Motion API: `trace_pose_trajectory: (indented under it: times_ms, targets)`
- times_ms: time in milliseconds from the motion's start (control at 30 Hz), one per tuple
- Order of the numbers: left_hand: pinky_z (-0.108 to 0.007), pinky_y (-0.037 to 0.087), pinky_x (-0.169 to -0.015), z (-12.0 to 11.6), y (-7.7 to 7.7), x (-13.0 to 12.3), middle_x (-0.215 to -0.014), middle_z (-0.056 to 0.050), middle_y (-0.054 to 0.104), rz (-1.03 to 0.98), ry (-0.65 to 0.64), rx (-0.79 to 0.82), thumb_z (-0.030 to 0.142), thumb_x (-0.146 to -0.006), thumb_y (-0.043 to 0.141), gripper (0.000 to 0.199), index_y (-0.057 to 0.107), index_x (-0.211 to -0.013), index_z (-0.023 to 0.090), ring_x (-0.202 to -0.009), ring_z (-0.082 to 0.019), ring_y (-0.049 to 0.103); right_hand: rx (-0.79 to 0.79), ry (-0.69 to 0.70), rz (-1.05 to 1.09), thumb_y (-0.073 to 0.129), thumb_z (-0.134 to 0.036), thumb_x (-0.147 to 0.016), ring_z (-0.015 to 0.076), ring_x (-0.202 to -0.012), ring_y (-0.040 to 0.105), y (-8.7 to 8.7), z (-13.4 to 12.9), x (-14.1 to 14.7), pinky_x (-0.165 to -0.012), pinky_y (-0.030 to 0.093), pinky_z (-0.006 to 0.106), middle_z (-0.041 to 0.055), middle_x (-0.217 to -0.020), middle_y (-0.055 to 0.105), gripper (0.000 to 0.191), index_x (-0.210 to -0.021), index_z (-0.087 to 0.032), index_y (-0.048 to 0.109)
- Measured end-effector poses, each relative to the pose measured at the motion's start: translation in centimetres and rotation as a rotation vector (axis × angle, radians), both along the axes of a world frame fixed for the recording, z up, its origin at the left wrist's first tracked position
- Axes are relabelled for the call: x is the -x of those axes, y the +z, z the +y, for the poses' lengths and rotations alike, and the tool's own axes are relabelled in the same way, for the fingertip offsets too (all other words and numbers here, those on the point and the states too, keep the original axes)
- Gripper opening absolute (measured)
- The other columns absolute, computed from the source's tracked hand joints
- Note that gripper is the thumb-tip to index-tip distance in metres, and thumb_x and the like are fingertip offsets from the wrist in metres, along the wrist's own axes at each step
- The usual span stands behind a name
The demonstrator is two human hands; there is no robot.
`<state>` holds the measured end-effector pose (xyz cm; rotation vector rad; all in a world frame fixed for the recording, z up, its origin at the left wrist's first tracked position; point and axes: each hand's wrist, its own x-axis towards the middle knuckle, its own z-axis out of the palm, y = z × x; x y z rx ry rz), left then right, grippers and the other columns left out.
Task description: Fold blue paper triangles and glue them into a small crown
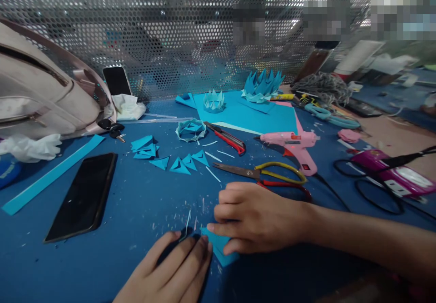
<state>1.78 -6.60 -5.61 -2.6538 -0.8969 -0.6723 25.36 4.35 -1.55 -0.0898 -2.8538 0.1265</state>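
A folded piece of blue paper [223, 248] lies flat on the table between my two hands. My left hand [173, 271] rests at its left edge, the fingers bent down and close together, with the tips at the paper's corner. From the right, my right hand [255, 219] presses on the paper with its forefinger and thumb, the other fingers curled in. Beyond my hands are several folded blue paper triangles [180, 166], a small ring of folded paper [191, 130] and scissors [254, 172] with yellow and red handles.
A pink glue gun [291, 141] and red cutter knife [226, 138] lie ahead. Blue sheets [252, 116] carry two spiky paper pieces. At left are a phone [83, 196], blue strip [54, 173] and bag [41, 85]. A purple power strip [391, 171] trails black cables at right.
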Motion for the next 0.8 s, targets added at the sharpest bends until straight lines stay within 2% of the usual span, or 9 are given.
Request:
trace_pose_trajectory:
  times_ms: [100,233,333,467,567,633,800]
  targets:
    - [-0.039,0.008,-0.123,0.1,-0.3,0.1,-0.112,0.000,0.071,-0.017,-0.005,-0.027,0.015,-0.103,0.036,0.037,0.072,-0.111,0.017,-0.105,-0.015,0.058,-0.005,0.034,-0.088,0.041,-0.033,-0.105,0.0197,-0.085,0.047,1.0,0.1,-0.7,-0.078,0.034,0.036,0.0024,-0.084,0.062,0.032,-0.099,-0.015,0.067]
    - [-0.040,0.008,-0.121,0.3,-0.1,0.2,-0.128,-0.004,0.066,0.021,0.020,0.009,0.023,-0.105,0.033,0.038,0.070,-0.115,0.018,-0.112,-0.017,0.055,-0.007,0.054,-0.220,0.054,-0.024,-0.097,0.0167,-0.078,0.044,2.4,0.0,-1.1,-0.076,0.032,0.036,0.0005,-0.082,0.061,0.026,-0.074,-0.017,0.062]
    - [-0.039,0.008,-0.120,0.4,0.2,0.3,-0.130,-0.004,0.065,0.050,0.013,0.026,0.030,-0.106,0.032,0.039,0.069,-0.116,0.018,-0.113,-0.017,0.054,-0.012,0.030,-0.228,0.056,-0.023,-0.096,0.0165,-0.077,0.043,2.5,-0.2,-1.0,-0.073,0.032,0.036,0.0003,-0.079,0.060,0.027,-0.070,-0.017,0.061]
    - [-0.041,0.009,-0.119,0.5,0.5,0.5,-0.130,-0.006,0.064,0.086,-0.019,0.048,0.046,-0.107,0.027,0.050,0.067,-0.119,0.019,-0.113,-0.019,0.053,0.081,-0.176,-0.121,0.049,-0.032,-0.101,0.0161,-0.074,0.043,1.3,-0.9,-0.6,-0.064,0.029,0.033,0.0010,-0.076,0.059,0.036,-0.070,-0.017,0.060]
    - [-0.042,0.014,-0.117,0.5,0.4,0.7,-0.129,-0.007,0.063,0.106,-0.033,0.057,0.053,-0.104,0.029,0.053,0.066,-0.121,0.018,-0.113,-0.020,0.053,0.268,-0.368,-0.129,0.057,-0.040,-0.098,0.0152,-0.076,0.049,0.4,-1.5,-0.1,-0.063,0.031,0.029,-0.0001,-0.083,0.061,0.028,-0.082,-0.018,0.061]
    - [-0.042,0.014,-0.117,0.5,0.3,0.7,-0.130,-0.007,0.063,0.106,-0.027,0.051,0.053,-0.104,0.031,0.052,0.064,-0.123,0.018,-0.115,-0.020,0.053,0.340,-0.460,-0.156,0.065,-0.039,-0.093,0.0156,-0.079,0.052,0.1,-2.0,0.3,-0.064,0.032,0.028,-0.0002,-0.087,0.062,0.022,-0.087,-0.019,0.061]
    - [-0.041,0.008,-0.121,0.3,-0.1,0.8,-0.124,-0.006,0.065,0.053,-0.033,0.034,0.048,-0.105,0.032,0.048,0.066,-0.122,0.017,-0.118,-0.019,0.052,0.403,-0.532,-0.148,0.071,-0.032,-0.086,0.0164,-0.080,0.053,-0.1,-2.9,0.7,-0.066,0.033,0.028,-0.0004,-0.086,0.062,0.018,-0.089,-0.018,0.060]
